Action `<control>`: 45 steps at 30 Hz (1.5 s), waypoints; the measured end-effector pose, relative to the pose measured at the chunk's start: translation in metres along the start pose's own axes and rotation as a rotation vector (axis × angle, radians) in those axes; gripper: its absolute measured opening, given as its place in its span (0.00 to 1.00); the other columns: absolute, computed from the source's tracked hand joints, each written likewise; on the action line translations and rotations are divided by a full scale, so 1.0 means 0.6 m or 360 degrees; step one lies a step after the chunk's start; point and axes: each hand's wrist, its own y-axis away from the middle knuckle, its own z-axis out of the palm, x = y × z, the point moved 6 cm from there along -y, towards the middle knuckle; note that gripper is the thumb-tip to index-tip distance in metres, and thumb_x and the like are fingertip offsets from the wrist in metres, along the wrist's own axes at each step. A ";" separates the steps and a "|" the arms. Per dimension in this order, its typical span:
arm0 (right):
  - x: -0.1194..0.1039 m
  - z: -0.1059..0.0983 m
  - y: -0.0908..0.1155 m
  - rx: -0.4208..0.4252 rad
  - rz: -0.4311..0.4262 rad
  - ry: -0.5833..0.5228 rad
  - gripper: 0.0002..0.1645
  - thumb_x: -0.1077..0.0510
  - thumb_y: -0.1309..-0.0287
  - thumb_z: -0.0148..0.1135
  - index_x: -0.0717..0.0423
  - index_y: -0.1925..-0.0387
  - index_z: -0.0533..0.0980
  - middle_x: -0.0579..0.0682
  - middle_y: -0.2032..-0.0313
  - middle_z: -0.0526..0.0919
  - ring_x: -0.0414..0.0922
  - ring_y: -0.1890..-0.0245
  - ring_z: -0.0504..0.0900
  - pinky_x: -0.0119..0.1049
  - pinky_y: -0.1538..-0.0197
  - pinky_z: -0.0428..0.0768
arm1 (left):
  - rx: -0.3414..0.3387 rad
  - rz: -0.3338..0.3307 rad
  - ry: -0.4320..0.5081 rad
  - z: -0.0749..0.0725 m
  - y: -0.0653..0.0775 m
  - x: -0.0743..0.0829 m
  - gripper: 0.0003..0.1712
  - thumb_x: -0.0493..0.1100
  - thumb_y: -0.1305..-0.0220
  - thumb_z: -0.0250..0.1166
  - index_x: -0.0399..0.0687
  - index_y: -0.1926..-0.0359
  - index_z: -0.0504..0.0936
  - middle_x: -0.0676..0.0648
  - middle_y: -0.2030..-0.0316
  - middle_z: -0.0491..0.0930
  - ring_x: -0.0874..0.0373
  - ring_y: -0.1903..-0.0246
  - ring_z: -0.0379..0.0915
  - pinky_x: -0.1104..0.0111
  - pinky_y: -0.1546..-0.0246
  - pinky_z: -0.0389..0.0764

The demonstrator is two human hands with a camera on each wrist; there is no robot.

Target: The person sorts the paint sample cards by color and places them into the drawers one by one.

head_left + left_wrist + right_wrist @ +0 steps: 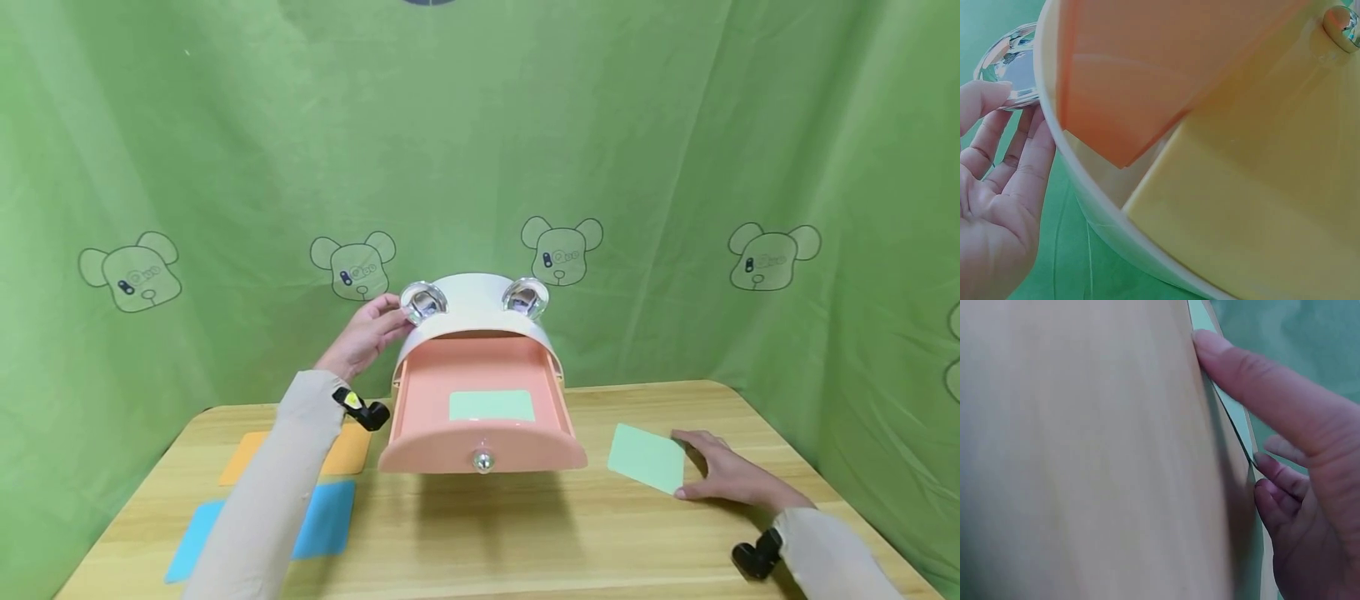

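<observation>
A white rounded storage box (474,300) with two shiny silver round ears stands on the table, its pink drawer (480,450) pulled out. A light green card (491,406) lies inside that drawer. My left hand (369,333) pinches the left silver ear (1013,62) with the thumb in front and the fingers behind and below. On the right side of the table, my right hand (723,475) holds another light green card (647,457) by its right edge, thumb and fingers spread along it. In the right wrist view, that card (1235,412) shows edge-on beside the thumb.
Orange cards (347,450) and blue cards (326,521) lie left of the box, partly covered by my left sleeve. A yellow drawer (1241,187) with a silver knob shows in the left wrist view. Green cloth (465,150) hangs behind the wooden table (600,550).
</observation>
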 end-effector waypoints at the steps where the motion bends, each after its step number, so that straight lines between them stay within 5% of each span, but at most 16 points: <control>1: 0.000 0.000 -0.001 0.0001 0.0007 0.0016 0.57 0.47 0.62 0.76 0.74 0.37 0.58 0.74 0.42 0.63 0.69 0.43 0.60 0.70 0.46 0.61 | -0.0006 0.0001 -0.0001 0.001 0.000 0.000 0.08 0.28 0.35 0.52 0.40 0.57 0.69 0.43 0.50 0.72 0.59 0.55 0.76 0.71 0.46 0.75; 9: -0.001 0.000 -0.009 0.0012 0.0071 0.0091 0.59 0.44 0.68 0.78 0.73 0.39 0.62 0.70 0.49 0.66 0.64 0.49 0.65 0.67 0.48 0.66 | -0.0017 0.0009 0.0006 0.001 -0.001 0.002 0.07 0.28 0.35 0.52 0.41 0.58 0.69 0.44 0.52 0.73 0.59 0.55 0.76 0.70 0.45 0.75; 16: -0.005 0.002 -0.014 0.0033 0.0064 -0.0048 0.58 0.48 0.65 0.78 0.75 0.40 0.59 0.75 0.44 0.66 0.71 0.43 0.62 0.66 0.44 0.62 | -0.0010 0.0001 0.0006 0.001 0.000 0.000 0.07 0.28 0.35 0.52 0.41 0.58 0.69 0.44 0.51 0.72 0.59 0.55 0.76 0.70 0.45 0.75; 18: -0.006 0.003 -0.016 0.0020 0.0053 -0.0103 0.57 0.50 0.63 0.77 0.76 0.39 0.57 0.73 0.45 0.68 0.68 0.44 0.66 0.59 0.42 0.67 | -0.0004 -0.0006 0.0002 0.000 0.001 -0.001 0.07 0.28 0.35 0.52 0.41 0.58 0.69 0.44 0.51 0.72 0.59 0.55 0.76 0.70 0.45 0.75; 21: -0.001 0.004 -0.016 0.0034 0.0085 -0.0191 0.53 0.54 0.60 0.76 0.74 0.39 0.57 0.64 0.55 0.74 0.54 0.55 0.74 0.39 0.53 0.75 | 0.0007 -0.0018 -0.0004 0.000 0.002 -0.002 0.08 0.29 0.35 0.53 0.41 0.57 0.69 0.44 0.51 0.72 0.59 0.55 0.76 0.71 0.46 0.75; 23: 0.006 0.003 -0.017 0.0048 0.0120 -0.0267 0.50 0.56 0.57 0.74 0.74 0.39 0.58 0.57 0.63 0.73 0.43 0.64 0.71 0.30 0.64 0.72 | 0.0015 -0.0025 -0.0006 0.000 0.003 -0.002 0.08 0.29 0.35 0.53 0.41 0.57 0.69 0.44 0.51 0.72 0.59 0.55 0.76 0.71 0.46 0.75; 29: 0.022 0.000 -0.019 0.0042 0.0257 -0.0602 0.43 0.60 0.48 0.67 0.75 0.37 0.57 0.55 0.68 0.71 0.38 0.73 0.68 0.28 0.72 0.73 | 0.0017 -0.0020 0.0001 -0.001 0.002 0.000 0.08 0.29 0.35 0.53 0.40 0.57 0.69 0.42 0.50 0.72 0.59 0.55 0.76 0.71 0.46 0.75; 38: 0.009 -0.006 -0.022 -0.0109 0.0375 -0.0985 0.43 0.58 0.38 0.58 0.76 0.33 0.48 0.58 0.55 0.70 0.37 0.59 0.74 0.29 0.56 0.79 | 0.0020 -0.0027 0.0004 0.000 0.001 -0.001 0.08 0.29 0.36 0.53 0.40 0.57 0.69 0.43 0.51 0.73 0.59 0.56 0.77 0.71 0.46 0.75; 43: -0.023 -0.044 -0.024 -0.0063 0.0232 -0.1225 0.38 0.63 0.35 0.53 0.76 0.33 0.47 0.51 0.53 0.73 0.38 0.56 0.77 0.28 0.50 0.78 | 0.0012 -0.0021 0.0003 -0.001 0.002 0.000 0.08 0.29 0.35 0.53 0.41 0.57 0.69 0.43 0.51 0.73 0.59 0.55 0.77 0.71 0.46 0.75; 45: -0.048 -0.068 -0.025 -0.0044 0.0141 -0.1257 0.35 0.65 0.34 0.51 0.74 0.33 0.48 0.60 0.47 0.72 0.35 0.53 0.77 0.26 0.48 0.76 | 0.0003 -0.0017 0.0001 -0.002 0.002 0.001 0.08 0.29 0.35 0.53 0.41 0.57 0.69 0.44 0.51 0.73 0.59 0.55 0.77 0.71 0.46 0.75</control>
